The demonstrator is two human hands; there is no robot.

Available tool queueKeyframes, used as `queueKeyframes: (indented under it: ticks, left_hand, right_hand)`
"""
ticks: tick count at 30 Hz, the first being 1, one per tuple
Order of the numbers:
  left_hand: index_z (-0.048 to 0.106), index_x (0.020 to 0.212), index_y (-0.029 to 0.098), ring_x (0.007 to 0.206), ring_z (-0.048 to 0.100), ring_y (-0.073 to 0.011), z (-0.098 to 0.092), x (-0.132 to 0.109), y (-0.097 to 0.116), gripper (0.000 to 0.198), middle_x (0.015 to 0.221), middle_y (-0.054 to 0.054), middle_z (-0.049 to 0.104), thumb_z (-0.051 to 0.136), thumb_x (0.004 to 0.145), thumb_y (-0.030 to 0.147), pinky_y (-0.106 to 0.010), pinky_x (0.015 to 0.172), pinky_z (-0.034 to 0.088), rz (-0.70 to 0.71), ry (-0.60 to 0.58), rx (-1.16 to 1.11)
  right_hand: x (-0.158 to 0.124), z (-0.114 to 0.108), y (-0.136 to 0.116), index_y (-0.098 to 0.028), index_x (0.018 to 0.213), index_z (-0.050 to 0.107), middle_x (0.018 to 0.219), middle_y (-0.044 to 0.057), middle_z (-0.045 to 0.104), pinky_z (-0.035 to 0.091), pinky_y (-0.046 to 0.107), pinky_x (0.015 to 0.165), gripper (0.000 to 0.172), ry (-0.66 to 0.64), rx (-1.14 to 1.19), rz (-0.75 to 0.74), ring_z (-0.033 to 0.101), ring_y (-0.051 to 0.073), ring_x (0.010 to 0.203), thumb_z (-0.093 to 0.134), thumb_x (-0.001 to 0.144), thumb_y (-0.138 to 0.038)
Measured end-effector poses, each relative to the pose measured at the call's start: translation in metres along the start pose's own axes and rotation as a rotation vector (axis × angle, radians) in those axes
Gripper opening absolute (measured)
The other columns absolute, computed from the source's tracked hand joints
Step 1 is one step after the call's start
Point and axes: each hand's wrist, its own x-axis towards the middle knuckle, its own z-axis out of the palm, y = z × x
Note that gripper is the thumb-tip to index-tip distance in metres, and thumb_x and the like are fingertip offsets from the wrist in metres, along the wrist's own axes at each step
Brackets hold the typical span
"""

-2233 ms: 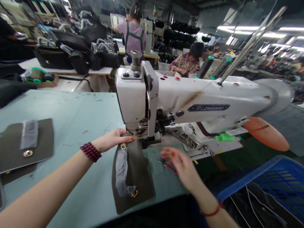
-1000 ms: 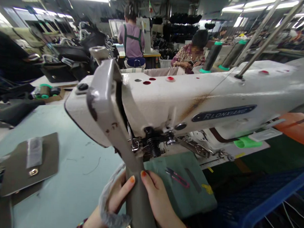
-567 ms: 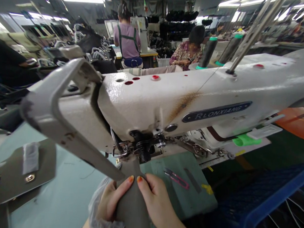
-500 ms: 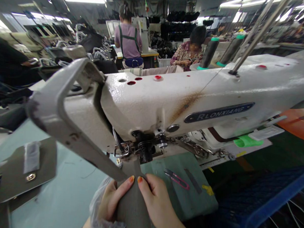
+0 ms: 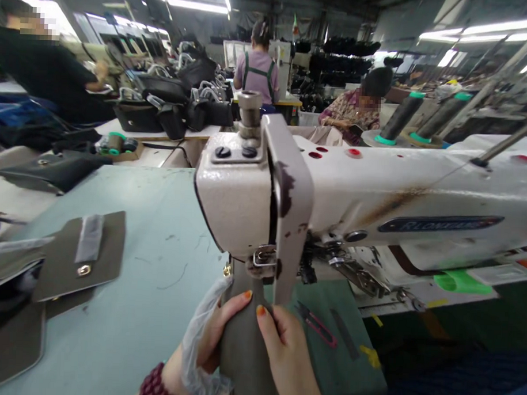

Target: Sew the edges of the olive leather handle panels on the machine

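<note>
A white sewing machine (image 5: 358,195) stands on the pale green table (image 5: 135,262). A grey-brown leather piece (image 5: 241,346) runs from the bottom edge up under the machine's head. My left hand (image 5: 210,339) presses its left side, fingers closed over it and over a crumpled clear plastic wrap (image 5: 198,345). My right hand (image 5: 284,354) holds the right side with fingers curled. The two thumbs with orange nails almost meet just below the presser foot (image 5: 265,261). The needle itself is hidden.
More grey leather pieces with a metal snap (image 5: 82,254) lie at the left. Pink thread snips (image 5: 315,323) rest right of my hands. Black bags (image 5: 171,108) pile on the far table, thread cones (image 5: 400,119) stand behind the machine. Several people work beyond.
My head has shifted left and back, so the machine's end face shows squarely. Both hands stay clamped on the leather piece under the foot, with little movement.
</note>
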Motion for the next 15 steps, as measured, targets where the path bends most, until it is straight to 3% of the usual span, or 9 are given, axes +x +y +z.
queueKeyframes:
  ticks: [4, 9, 12, 15]
  left_hand:
    - [0.073, 0.1, 0.023, 0.111, 0.061, -0.0376, 0.008, 0.008, 0.003, 0.043, 0.103, -0.013, 0.072, 0.064, 0.072, 0.055, -0.047, 0.092, 0.052, -0.212, -0.02, -0.159]
    - [0.058, 0.125, 0.021, 0.086, 0.071, -0.0355, 0.011, 0.019, 0.006, 0.06, 0.09, -0.013, 0.075, 0.065, 0.074, 0.051, -0.044, 0.068, 0.058, -0.397, -0.122, -0.374]
    - [0.057, 0.126, 0.021, 0.077, 0.072, -0.0334, 0.008, 0.024, 0.008, 0.059, 0.086, -0.012, 0.075, 0.067, 0.075, 0.049, -0.04, 0.061, 0.057, -0.438, -0.161, -0.436]
    - [0.062, 0.119, 0.024, 0.081, 0.072, -0.0322, 0.006, 0.029, 0.006, 0.05, 0.091, -0.01, 0.075, 0.065, 0.076, 0.049, -0.04, 0.066, 0.058, -0.391, -0.133, -0.388]
  right_hand:
    - [0.004, -0.001, -0.002, -0.016, 0.065, 0.05, 0.061, -0.001, 0.045, 0.03, 0.023, 0.055, 0.041, -0.001, 0.025, 0.009, 0.041, 0.013, 0.06, 0.042, 0.091, -0.047]
    - [0.012, -0.002, -0.006, -0.016, 0.066, 0.054, 0.062, 0.0, 0.048, 0.033, 0.022, 0.055, 0.038, 0.015, 0.053, 0.002, 0.045, 0.014, 0.062, 0.045, 0.089, -0.045]
    - [0.017, -0.002, -0.009, -0.016, 0.063, 0.055, 0.061, 0.001, 0.05, 0.034, 0.022, 0.054, 0.039, 0.046, 0.025, -0.026, 0.049, 0.015, 0.065, 0.045, 0.088, -0.043]
    - [0.021, -0.001, -0.011, -0.016, 0.062, 0.058, 0.06, 0.002, 0.052, 0.034, 0.022, 0.053, 0.038, 0.081, -0.004, -0.013, 0.049, 0.016, 0.065, 0.045, 0.087, -0.042]
